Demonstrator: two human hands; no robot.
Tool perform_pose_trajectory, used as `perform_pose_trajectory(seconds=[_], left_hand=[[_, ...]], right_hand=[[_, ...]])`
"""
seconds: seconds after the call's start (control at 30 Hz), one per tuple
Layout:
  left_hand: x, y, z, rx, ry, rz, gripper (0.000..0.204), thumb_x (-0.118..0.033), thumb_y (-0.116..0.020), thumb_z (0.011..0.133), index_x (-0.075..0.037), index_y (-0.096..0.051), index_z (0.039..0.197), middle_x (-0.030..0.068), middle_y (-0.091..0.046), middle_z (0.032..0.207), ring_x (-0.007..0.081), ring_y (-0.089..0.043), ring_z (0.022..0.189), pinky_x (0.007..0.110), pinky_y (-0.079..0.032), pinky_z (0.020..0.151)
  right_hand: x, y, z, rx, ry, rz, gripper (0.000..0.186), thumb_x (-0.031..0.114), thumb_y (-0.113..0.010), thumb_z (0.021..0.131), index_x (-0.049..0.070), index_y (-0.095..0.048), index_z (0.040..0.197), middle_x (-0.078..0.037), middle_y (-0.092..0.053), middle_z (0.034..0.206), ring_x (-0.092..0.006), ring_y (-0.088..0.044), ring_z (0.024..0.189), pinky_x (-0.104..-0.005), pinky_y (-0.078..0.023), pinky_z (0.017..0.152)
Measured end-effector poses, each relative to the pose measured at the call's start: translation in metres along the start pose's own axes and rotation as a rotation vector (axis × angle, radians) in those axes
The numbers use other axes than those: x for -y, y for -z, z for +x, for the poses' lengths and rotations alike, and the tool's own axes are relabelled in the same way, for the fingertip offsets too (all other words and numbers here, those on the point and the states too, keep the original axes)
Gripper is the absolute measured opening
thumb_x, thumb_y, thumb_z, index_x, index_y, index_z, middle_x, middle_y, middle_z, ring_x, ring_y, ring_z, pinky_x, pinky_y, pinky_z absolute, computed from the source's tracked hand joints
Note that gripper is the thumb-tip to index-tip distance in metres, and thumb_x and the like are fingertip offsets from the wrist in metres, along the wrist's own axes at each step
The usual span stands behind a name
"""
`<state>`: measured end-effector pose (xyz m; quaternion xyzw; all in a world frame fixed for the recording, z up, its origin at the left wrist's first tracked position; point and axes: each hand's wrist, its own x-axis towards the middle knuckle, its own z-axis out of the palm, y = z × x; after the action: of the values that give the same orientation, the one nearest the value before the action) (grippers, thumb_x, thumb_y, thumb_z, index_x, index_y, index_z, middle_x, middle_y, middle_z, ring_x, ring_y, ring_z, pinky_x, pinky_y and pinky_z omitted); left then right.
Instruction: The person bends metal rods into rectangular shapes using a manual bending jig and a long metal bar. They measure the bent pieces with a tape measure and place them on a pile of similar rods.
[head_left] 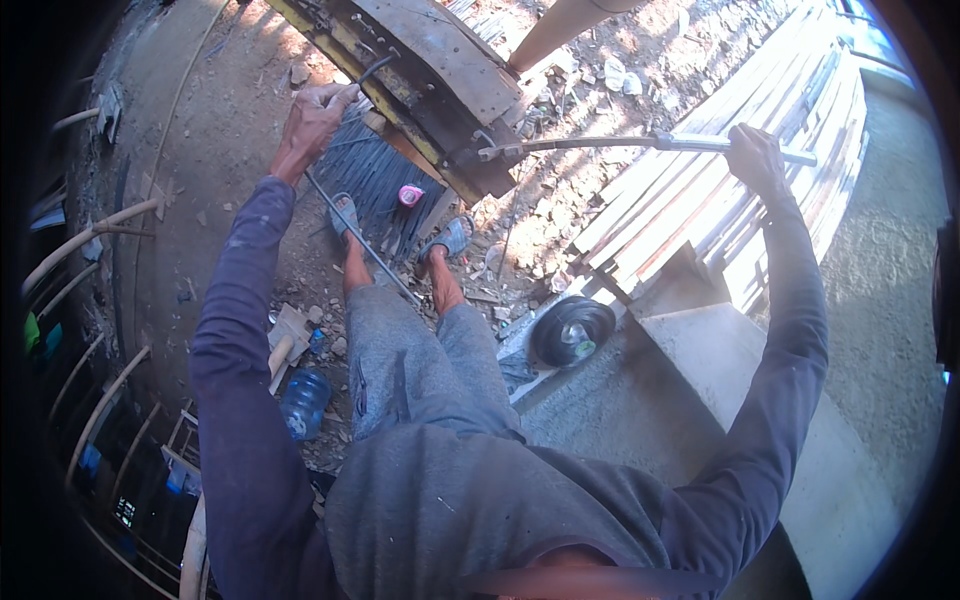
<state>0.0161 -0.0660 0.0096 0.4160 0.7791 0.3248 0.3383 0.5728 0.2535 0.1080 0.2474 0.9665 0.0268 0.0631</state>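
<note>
My left hand (312, 125) is closed around a thin steel rod (362, 243) at the left edge of a worn wood-and-metal bench (440, 50). Below the hand, the rod slopes down toward my legs; a short bent piece shows on the bench beside my fingertips. Out to the right, my right hand (756, 158) grips the pipe handle of a long bending lever (600, 142). The lever's jawed end lies at the bench's near right corner. Whether the rod passes through the jaw cannot be made out.
Many thin steel rods (365, 165) lie by my feet, with a pink tape measure (409, 195) on them. Stacked timber (690, 200) fills the right. A coil of black wire (572, 331) and a blue water jug (305, 402) are nearer. Bamboo poles (90, 245) stand left.
</note>
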Motion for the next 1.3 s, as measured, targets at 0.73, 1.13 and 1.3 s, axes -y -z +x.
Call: perform_pose_trajectory(seconds=[0.73, 1.13, 1.3], left_hand=[[0.02, -0.013, 0.008, -0.054, -0.046, 0.028, 0.036, -0.031, -0.061, 0.1, 0.002, -0.073, 0.109, 0.0112, -0.074, 0.093, 0.0173, -0.065, 0.083, 0.033, -0.05, 0.076], [0.017, -0.019, 0.011, -0.079, -0.087, 0.004, 0.031, -0.026, -0.062, 0.099, 0.001, -0.075, 0.104, 0.001, -0.061, 0.066, 0.009, -0.049, 0.062, 0.033, -0.041, 0.057], [0.02, -0.019, 0.009, -0.074, -0.066, 0.022, 0.033, -0.028, -0.062, 0.099, 0.002, -0.075, 0.105, 0.0049, -0.066, 0.072, 0.0119, -0.056, 0.066, 0.035, -0.044, 0.059]], right_hand=[[0.051, -0.039, -0.045, -0.058, -0.367, -0.033, 0.012, 0.01, -0.067, 0.077, 0.004, -0.056, 0.077, -0.013, -0.062, 0.07, -0.0345, -0.065, 0.071, -0.0464, -0.049, 0.065], [0.109, -0.07, -0.089, 0.178, -0.724, 0.026, 0.012, 0.015, -0.061, 0.08, 0.005, -0.066, 0.084, -0.019, -0.068, 0.08, -0.0383, -0.067, 0.081, -0.0489, -0.052, 0.074], [0.195, -0.09, -0.146, 0.11, -0.886, 0.007, 0.022, 0.017, -0.059, 0.077, 0.004, -0.071, 0.091, -0.019, -0.068, 0.076, -0.0374, -0.068, 0.078, -0.0494, -0.053, 0.073]])
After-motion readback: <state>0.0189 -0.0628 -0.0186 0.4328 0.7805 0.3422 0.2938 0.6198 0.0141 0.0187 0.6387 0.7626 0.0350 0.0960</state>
